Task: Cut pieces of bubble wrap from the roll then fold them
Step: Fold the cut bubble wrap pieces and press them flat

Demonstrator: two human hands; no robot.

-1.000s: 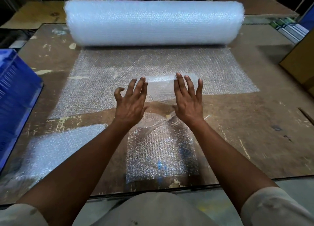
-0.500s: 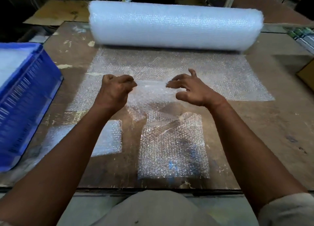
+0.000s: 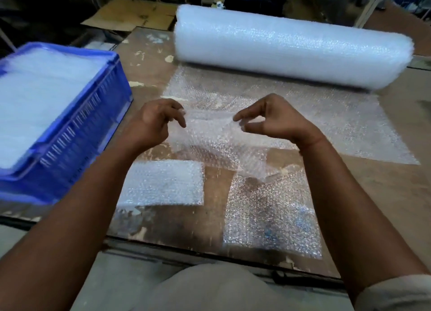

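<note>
Left hand (image 3: 155,121): fingers curled, grip pinched on left edge of bubble wrap piece (image 3: 217,142).
Right hand (image 3: 270,119): grip pinched on right edge of same piece.
Piece: lifted above desk (image 3: 384,194), centre of view, sagging.
Roll (image 3: 289,49): 1 o'clock, lying on desk.
Blue crate (image 3: 77,133): 9 o'clock.

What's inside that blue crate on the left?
The blue crate is filled almost to its rim with a whitish, blurred mass that looks like bubble wrap pieces. Only the top layer shows; whatever lies beneath it, and the crate's floor, is covered.
</note>
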